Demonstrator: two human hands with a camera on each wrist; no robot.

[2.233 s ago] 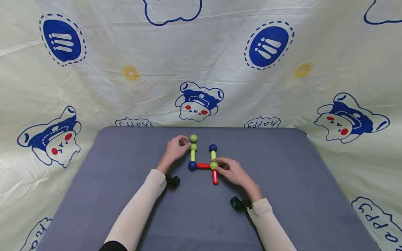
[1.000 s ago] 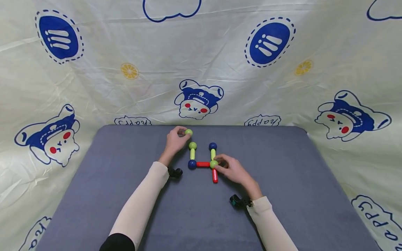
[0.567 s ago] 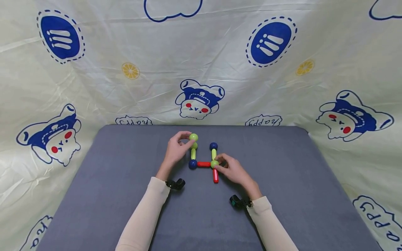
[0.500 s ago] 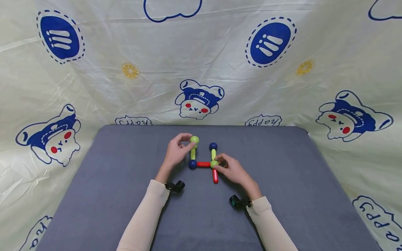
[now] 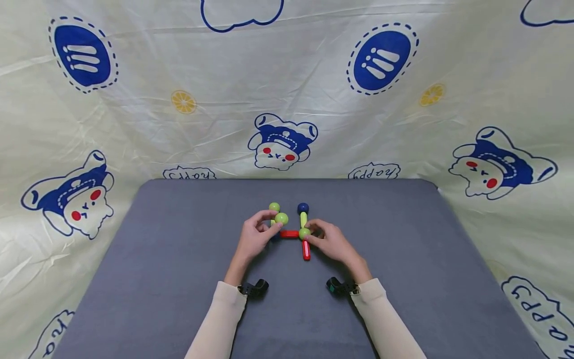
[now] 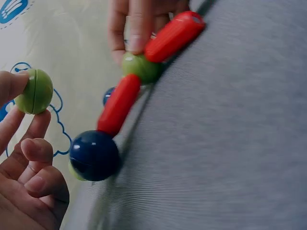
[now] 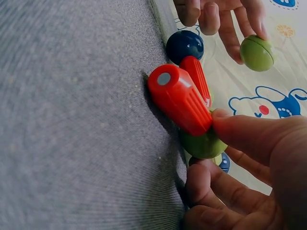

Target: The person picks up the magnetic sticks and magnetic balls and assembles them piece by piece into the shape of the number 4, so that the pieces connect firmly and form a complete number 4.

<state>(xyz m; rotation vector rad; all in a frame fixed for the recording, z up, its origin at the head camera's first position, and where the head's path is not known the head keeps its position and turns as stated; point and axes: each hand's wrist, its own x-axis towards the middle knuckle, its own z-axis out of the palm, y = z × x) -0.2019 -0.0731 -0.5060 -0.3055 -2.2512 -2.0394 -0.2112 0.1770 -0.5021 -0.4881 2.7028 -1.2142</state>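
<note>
My left hand (image 5: 254, 240) pinches a loose green ball (image 6: 34, 92) between thumb and fingertips, held up above the joined pieces. My right hand (image 5: 334, 244) grips the green ball (image 7: 204, 143) at the junction of a magnetic stick-and-ball build. From that junction a red stick (image 5: 306, 250) points toward me and a yellow-green stick (image 5: 304, 219) runs away to a dark blue ball (image 5: 303, 208). Another red stick (image 6: 119, 104) leads left to a second dark blue ball (image 6: 95, 155), mostly hidden by my left hand in the head view. Beyond it lies another green ball (image 5: 274, 207).
The build lies on a table with a grey cloth (image 5: 381, 309). A pale printed curtain (image 5: 224, 139) hangs behind the table and at its sides. Each wrist wears a small black camera, the left one (image 5: 254, 288) and the right one (image 5: 341, 287).
My left hand picked up the loose green ball from the far end, then brought it nearer to me, over the left blue ball. My right hand keeps its grip on the junction ball.
</note>
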